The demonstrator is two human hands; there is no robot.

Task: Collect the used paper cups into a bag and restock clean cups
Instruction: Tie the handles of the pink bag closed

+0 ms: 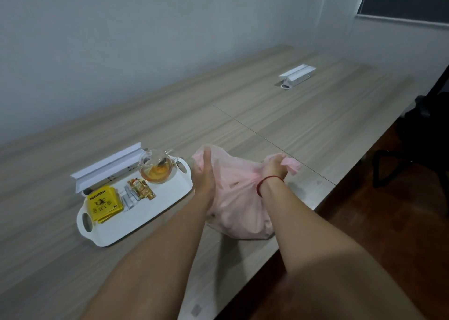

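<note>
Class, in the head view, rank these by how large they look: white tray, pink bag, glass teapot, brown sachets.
Largest, too alike to rank: white tray and pink bag.
Next: glass teapot.
Smallest: brown sachets.

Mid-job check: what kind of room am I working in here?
Most likely an office meeting room. It has a long wood-grain table with a flip-up socket box set into it, and a white tray holding a glass teapot and yellow tea sachets.

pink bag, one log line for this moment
left hand: straight fingers against pink bag | right hand: grips its handle | pink bag: on table beside white tray
</note>
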